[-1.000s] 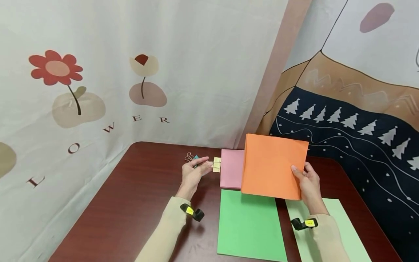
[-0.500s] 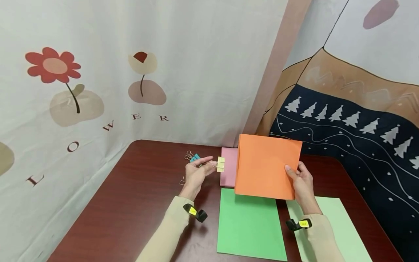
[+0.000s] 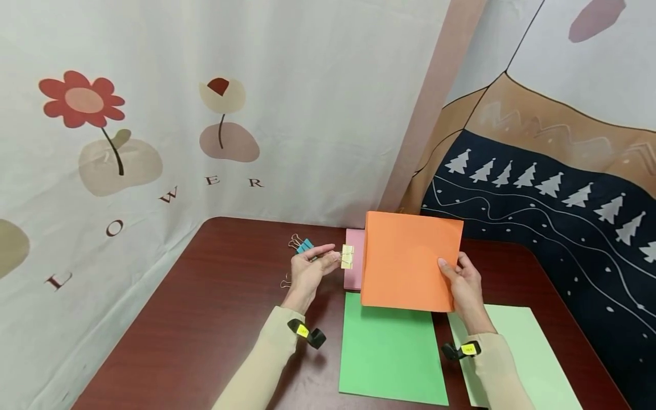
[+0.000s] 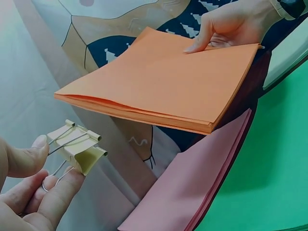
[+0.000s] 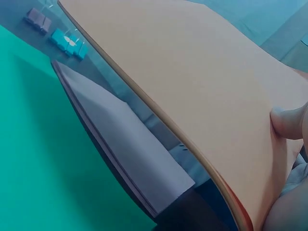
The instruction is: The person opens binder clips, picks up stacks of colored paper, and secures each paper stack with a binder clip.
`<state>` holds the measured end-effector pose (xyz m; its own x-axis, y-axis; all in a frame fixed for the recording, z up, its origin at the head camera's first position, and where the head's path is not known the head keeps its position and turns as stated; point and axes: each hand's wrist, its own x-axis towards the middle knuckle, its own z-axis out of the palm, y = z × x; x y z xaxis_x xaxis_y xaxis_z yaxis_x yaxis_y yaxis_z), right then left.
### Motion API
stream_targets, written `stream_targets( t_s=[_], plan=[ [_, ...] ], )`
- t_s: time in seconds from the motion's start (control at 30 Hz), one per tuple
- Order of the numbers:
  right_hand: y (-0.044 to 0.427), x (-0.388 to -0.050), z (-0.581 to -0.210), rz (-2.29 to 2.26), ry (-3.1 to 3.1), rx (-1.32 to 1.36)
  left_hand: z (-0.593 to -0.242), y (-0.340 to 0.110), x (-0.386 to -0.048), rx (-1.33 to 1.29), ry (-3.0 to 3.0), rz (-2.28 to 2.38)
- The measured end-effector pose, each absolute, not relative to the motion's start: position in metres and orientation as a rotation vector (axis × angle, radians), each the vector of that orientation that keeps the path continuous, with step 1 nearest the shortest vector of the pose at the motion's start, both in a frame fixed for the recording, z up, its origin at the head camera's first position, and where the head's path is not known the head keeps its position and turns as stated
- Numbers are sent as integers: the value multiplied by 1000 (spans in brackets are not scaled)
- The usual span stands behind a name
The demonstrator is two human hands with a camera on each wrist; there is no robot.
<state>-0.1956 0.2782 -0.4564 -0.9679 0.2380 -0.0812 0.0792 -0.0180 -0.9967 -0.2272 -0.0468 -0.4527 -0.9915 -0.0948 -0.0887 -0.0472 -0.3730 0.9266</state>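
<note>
Nearest lies the green paper [image 3: 393, 359]. Above its far part, the right hand [image 3: 466, 287] grips the orange paper stack [image 3: 410, 262] at right; its left edge faces the left hand [image 3: 307, 276], which pinches the yellow binder clip [image 3: 347, 257], near this edge, not touching, nothing between; how wide the clip opens, I cannot surely tell. The pink paper stack [image 3: 353, 273] lies beneath, partly hidden; beyond the left hand, a blue clip [image 3: 304, 245].

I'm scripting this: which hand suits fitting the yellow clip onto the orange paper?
Probably the left hand: it pinches the yellow clip near the orange paper, whose opposite side the right hand grips.
</note>
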Motion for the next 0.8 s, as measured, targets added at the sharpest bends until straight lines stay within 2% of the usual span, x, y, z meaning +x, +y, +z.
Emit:
stream_targets(
  t_s=[0.8],
  plan=[
    [263, -197, -466, 2082, -2188, -359, -452, -40, -221, 178, -1720, -2623]
  ],
)
